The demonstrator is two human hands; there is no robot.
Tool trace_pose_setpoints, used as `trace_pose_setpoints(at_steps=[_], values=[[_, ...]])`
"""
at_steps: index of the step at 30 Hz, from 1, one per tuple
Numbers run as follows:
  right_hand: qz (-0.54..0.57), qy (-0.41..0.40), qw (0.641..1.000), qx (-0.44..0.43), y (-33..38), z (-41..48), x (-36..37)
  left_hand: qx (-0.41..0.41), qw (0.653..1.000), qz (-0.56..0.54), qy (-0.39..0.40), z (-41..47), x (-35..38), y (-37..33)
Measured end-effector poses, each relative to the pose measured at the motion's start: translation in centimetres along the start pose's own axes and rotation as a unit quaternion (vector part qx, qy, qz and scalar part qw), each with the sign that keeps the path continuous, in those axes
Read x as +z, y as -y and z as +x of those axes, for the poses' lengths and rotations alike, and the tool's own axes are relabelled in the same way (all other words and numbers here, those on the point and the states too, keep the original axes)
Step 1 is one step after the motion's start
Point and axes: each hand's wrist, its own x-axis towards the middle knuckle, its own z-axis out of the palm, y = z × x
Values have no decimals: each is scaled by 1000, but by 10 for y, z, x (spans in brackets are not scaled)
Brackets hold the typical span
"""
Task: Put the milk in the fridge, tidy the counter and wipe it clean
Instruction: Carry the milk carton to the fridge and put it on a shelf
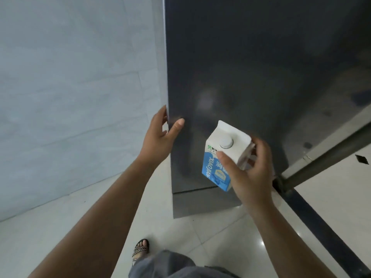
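Gripping fridge door edge, left hand outstretched.

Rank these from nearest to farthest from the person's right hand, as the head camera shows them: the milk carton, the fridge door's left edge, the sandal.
1. Milk carton: in the right hand's grip.
2. Fridge door edge: off to the left, where the left hand holds it.
3. Sandal: down on the floor, lower left.

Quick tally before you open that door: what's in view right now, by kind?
Milk carton, held in the right hand: 1
Fridge, door shut, left hand gripping its edge: 1
Hands: 2
Sandalled foot: 1
Total: 5
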Motion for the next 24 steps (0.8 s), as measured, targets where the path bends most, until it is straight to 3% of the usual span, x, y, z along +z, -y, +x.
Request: trace_pose_setpoints(at_steps=[12, 18, 24], values=[[88, 122, 989, -8, -16, -2, -25, -44, 999, 19, 8, -25, 0, -19], [73, 114, 990, -25, -13, -22, -43, -38, 998, 33, -38, -63, 17, -26], [35, 67, 997, -19, -1, -63, -53, -31, 999, 14, 2, -84, 9, -16]])
